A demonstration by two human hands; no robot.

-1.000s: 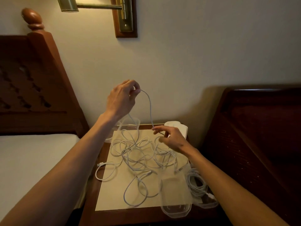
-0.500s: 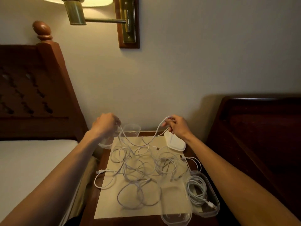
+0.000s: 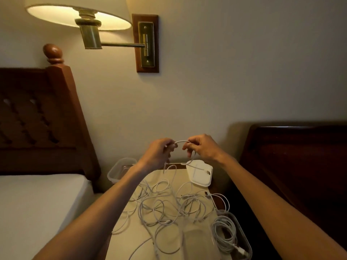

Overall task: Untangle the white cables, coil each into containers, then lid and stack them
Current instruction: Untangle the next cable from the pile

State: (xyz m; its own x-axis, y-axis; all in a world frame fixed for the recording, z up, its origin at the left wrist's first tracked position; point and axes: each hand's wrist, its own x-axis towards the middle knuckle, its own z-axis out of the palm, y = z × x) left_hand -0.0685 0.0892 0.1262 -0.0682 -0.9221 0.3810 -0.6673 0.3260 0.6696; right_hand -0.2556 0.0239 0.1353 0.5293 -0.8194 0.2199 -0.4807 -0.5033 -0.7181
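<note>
A tangle of white cables (image 3: 169, 207) lies spread over the cream top of the nightstand (image 3: 127, 239). My left hand (image 3: 159, 152) and my right hand (image 3: 201, 149) are raised close together above its far edge. Each pinches one white cable, and a short arch of it (image 3: 181, 142) spans between them. A strand drops from my right hand to the pile. A clear container (image 3: 244, 239) at the front right holds a coiled white cable (image 3: 224, 233). An empty clear container (image 3: 120, 171) stands at the back left, partly behind my left forearm.
White lids (image 3: 200, 173) are stacked at the back right of the nightstand. Another clear container (image 3: 199, 243) sits at the front, faint. A bed (image 3: 33, 207) lies left, a dark wooden headboard (image 3: 300, 166) right. A wall lamp (image 3: 88, 21) hangs overhead.
My hands have come together from about a cable's loop apart, and now hold only a short arch of cable. The view has tilted upward, showing more of the lamp.
</note>
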